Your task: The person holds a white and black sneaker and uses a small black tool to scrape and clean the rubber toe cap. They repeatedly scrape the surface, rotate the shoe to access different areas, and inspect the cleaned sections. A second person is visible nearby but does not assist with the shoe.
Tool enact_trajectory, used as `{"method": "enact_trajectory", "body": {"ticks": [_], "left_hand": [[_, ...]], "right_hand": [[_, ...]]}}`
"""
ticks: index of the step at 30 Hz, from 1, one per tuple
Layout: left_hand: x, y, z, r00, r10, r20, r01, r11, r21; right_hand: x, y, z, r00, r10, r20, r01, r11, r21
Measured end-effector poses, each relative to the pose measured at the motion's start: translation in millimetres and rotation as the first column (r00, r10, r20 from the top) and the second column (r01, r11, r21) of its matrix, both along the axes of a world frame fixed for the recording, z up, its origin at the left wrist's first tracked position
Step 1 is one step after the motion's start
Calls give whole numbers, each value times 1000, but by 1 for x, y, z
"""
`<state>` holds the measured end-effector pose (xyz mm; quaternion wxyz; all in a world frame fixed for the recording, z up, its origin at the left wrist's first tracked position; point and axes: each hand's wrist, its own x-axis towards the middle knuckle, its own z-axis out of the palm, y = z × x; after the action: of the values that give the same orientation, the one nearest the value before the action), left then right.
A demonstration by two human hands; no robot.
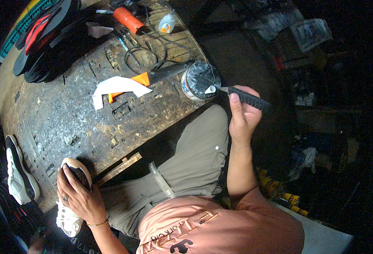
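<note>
At the lower left, my left hand [84, 199] is closed round a white sneaker [69, 222] with a dark panel and pale rim at its upper end. The hand hides the sneaker's middle. My right hand [244, 116] is raised at the right, pinching a black-handled tool [252, 100] with a narrow tip; its exact kind is unclear. That tip points left, close to a round tin [189, 86] with a dark, smeared lid and a small white nozzle-like piece on top. Whether tip and tin touch, I cannot tell.
On the worn workbench [76, 122] lie an orange-handled saw [141, 78] partly under white paper [119, 88], an orange cylindrical tool [128, 20] with a cable, and a white bottle [167, 23]. Dark soles [47, 40] are stacked at upper left. Another sneaker [19, 173] stands far left.
</note>
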<state>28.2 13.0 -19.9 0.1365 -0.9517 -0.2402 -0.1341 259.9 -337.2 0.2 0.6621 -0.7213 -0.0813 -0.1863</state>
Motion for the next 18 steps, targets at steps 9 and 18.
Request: {"method": "enact_trajectory", "body": {"ticks": [9, 18], "left_hand": [[-1, 2, -1, 1000, -21, -6, 21, 1000, -1], [-1, 3, -3, 1000, 7, -28, -7, 1000, 1]], "right_hand": [[-2, -1, -2, 998, 16, -56, -21, 996, -91], [0, -1, -4, 1000, -10, -28, 5, 987, -158]]}}
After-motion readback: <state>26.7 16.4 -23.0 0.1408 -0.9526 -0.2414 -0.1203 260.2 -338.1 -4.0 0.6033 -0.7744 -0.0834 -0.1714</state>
